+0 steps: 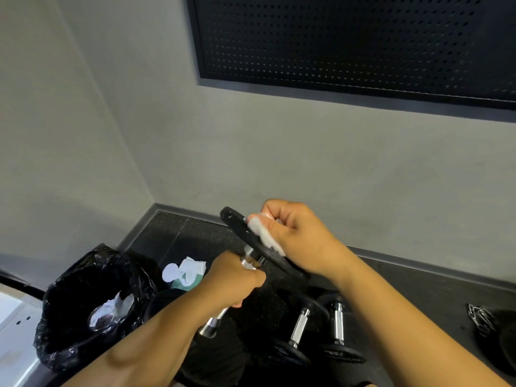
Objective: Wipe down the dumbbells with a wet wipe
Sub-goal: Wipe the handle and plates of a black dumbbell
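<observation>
Dumbbell [252, 258] first: it is raised off the floor and tilted, its upper plate [236, 223] leaning toward the wall and its knurled chrome bar [248, 264] running down toward the person. Being metal, it should handle as heavy and rigid, with nothing to bend or crush, though a plate swinging on a tilted bar wants a firm hold. The knurled middle of the bar is the sensible place to take it (smooth chrome, once damp, is likely slippery). The left hand [237, 280] is there now, fingers curled round the bar just below the plate and carrying the weight. The right hand [296, 233] is on the far side of the plate, clenched on a bunched white wet wipe [265, 233] and pressing it against the plate's face and rim — so the dumbbell sits between the two hands, touched by both.

Below the held dumbbell and to its right, two more dumbbells [300, 328] lie side by side on the dark floor, not yet picked up. To its left lies a green wipe packet [187, 275] with white sheets loose on top, and further left a black bin bag [83, 303] holds crumpled white wipes [117, 307]. Well above the dumbbell, a black perforated panel [349, 37] hangs on the grey wall.
</observation>
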Action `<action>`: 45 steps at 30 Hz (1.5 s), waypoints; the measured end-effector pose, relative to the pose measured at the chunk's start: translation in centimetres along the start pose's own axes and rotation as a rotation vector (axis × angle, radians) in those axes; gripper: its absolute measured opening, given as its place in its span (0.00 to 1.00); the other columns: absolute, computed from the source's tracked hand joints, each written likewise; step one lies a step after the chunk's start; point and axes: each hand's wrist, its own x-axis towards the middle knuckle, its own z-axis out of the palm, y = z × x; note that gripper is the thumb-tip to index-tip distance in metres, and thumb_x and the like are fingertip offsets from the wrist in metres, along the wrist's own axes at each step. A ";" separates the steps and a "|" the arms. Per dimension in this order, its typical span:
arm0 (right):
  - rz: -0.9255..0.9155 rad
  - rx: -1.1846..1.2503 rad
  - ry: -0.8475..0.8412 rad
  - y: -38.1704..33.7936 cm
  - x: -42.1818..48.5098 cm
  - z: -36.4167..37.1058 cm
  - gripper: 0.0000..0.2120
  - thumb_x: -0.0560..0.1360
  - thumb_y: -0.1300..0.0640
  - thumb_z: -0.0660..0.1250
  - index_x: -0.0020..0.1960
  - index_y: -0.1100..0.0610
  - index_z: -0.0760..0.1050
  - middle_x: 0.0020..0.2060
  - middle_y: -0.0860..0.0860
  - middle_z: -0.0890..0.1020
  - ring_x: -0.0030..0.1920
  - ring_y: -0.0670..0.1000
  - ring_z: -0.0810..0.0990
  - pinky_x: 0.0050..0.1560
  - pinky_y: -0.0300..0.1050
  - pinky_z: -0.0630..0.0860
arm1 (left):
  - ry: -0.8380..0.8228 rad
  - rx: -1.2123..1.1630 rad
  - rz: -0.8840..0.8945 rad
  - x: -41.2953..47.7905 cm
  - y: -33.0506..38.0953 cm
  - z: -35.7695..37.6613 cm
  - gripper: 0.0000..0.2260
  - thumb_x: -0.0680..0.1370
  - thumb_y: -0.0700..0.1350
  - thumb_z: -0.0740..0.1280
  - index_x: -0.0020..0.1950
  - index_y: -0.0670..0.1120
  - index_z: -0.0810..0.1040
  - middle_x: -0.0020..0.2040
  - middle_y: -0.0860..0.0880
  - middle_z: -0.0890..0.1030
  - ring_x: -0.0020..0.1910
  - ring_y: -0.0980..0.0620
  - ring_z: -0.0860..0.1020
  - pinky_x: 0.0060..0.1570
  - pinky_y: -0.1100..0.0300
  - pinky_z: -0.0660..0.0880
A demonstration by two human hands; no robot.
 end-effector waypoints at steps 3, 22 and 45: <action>0.103 -0.049 0.023 3.0 1.4 -0.8 0.18 0.79 0.55 0.64 0.31 0.53 0.67 0.24 0.44 0.70 0.27 0.44 0.65 0.31 0.38 0.65 | -0.025 -0.009 0.046 -0.4 0.3 -0.1 0.11 0.70 0.37 0.66 0.30 0.47 0.68 0.26 0.51 0.69 0.23 0.56 0.68 0.25 0.63 0.68; -0.055 -0.114 0.028 -0.7 2.7 0.5 0.18 0.77 0.50 0.65 0.34 0.59 0.67 0.28 0.58 0.72 0.30 0.54 0.72 0.32 0.47 0.66 | 0.030 0.097 0.101 -0.7 1.0 -0.5 0.12 0.72 0.40 0.66 0.29 0.48 0.69 0.24 0.53 0.69 0.22 0.57 0.68 0.22 0.68 0.67; -0.042 -0.143 -0.025 -2.0 3.3 1.1 0.15 0.73 0.55 0.71 0.32 0.55 0.69 0.28 0.48 0.73 0.30 0.45 0.71 0.31 0.38 0.68 | 0.031 0.282 0.118 1.0 -1.7 0.0 0.06 0.66 0.50 0.65 0.32 0.51 0.71 0.30 0.53 0.75 0.30 0.51 0.75 0.31 0.60 0.71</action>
